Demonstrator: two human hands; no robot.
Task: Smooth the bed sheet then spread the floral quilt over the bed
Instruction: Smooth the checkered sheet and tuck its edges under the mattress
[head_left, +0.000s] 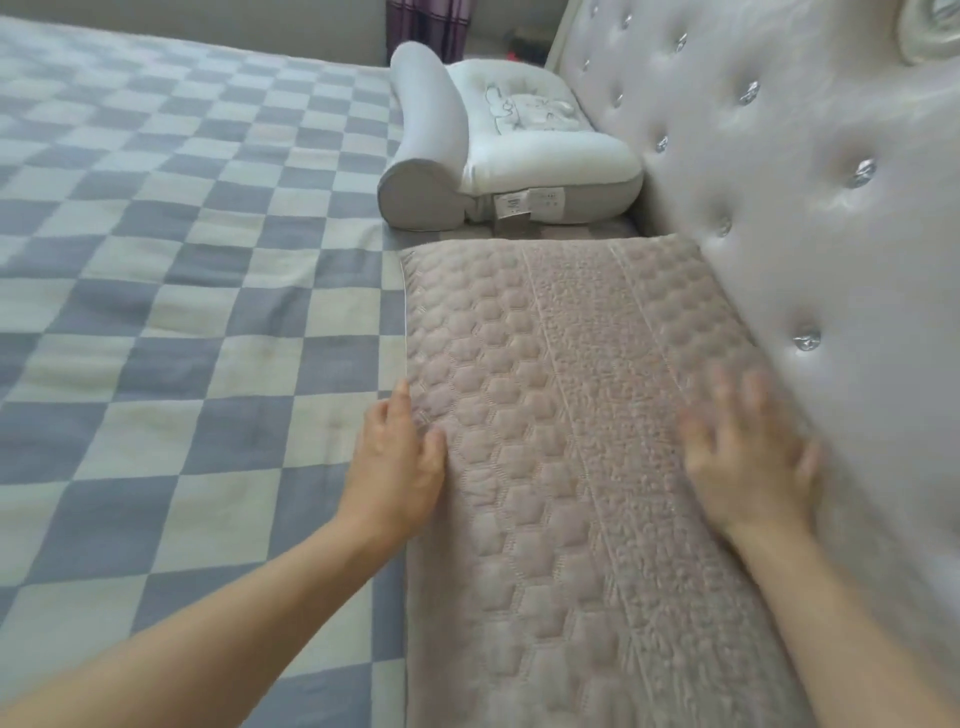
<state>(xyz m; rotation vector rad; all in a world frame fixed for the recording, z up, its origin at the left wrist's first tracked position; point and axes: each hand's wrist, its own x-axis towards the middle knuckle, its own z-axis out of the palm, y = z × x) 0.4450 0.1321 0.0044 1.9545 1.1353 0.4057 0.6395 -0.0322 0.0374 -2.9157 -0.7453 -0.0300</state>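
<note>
Bed under checked sheet (171, 291), tufted headboard (779, 208) at 3 o'clock. Step: still tidying, ahead of the quilt. Left hand (397, 462) flat, fingers straight, against the pink pillow (571, 415) edge; right hand (753, 457) spread, blurred, on or just over it. Small pillow (519, 140) at 12. Sheet has mild creases at 9. Floral quilt not in view. Next, likely: square the pillow, sweep the creases, fetch the quilt.
</note>
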